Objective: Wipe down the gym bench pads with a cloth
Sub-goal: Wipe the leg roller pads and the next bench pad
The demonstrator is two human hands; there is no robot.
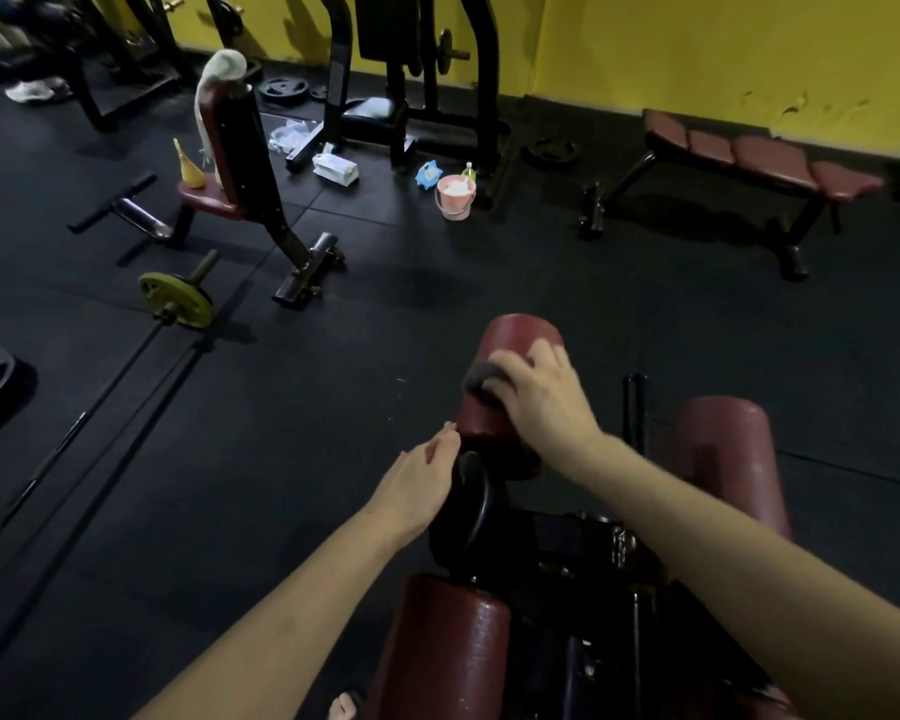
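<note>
Right hand (536, 394) is pressing a dark cloth (481, 377) down onto the far maroon roller pad (510, 345), just right of centre frame, fingers curling over the cloth. Left hand (419, 485) is hanging loose with relaxed fingers, gripping nothing, fingertips right by the pad's near end. A pink bucket (455, 194) is sitting on the black floor up top, with a flat bench (759, 163) at upper right.

Dim, soft-focused view (edges bowed by the lens), hands motion-blurred.
</note>
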